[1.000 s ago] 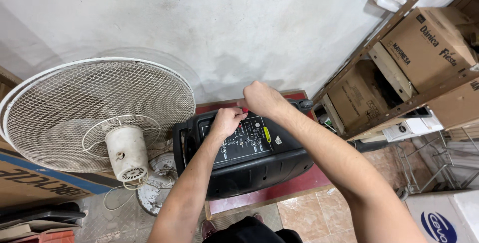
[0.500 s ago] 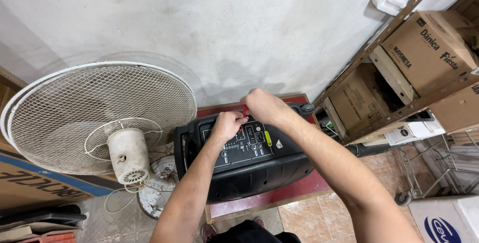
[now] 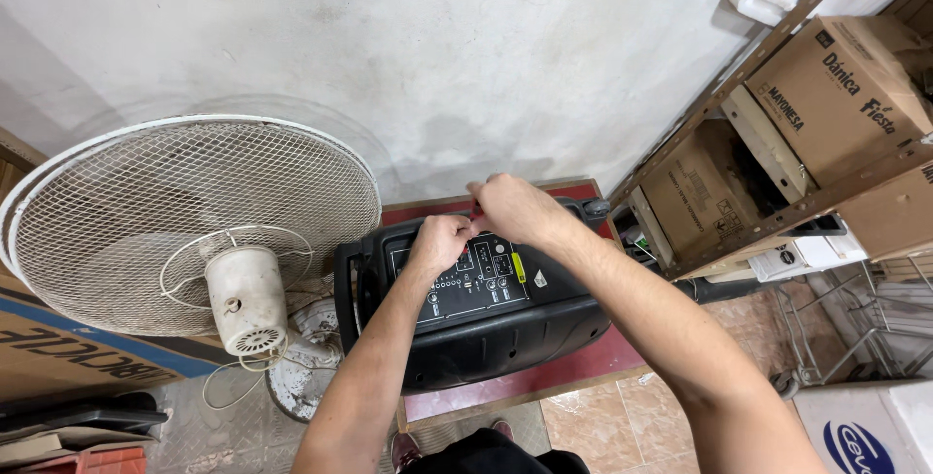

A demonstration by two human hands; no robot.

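Both hands are up at the back edge of a black portable speaker [image 3: 486, 314], the kind with a control panel full of knobs on top. It sits on a low red platform [image 3: 593, 362] against the white wall [image 3: 466, 56]. Only one view here, the head camera looking straight down.

Left hand [image 3: 439, 241] rests on the panel near its far edge, fingers curled in, and its grip looks pinched on a small red piece [image 3: 475, 210] that sits right between the two hands. Right hand [image 3: 513, 207] is just beside it, touching or nearly so, fingers closed down on that same red bit from the other side. Can't tell what the red thing actually is, too small.

Left of the speaker there's a white pedestal fan [image 3: 194, 221] tilted back, grille facing up. Off to the right, a metal shelf [image 3: 777, 211] loaded with cardboard boxes [image 3: 836, 95].
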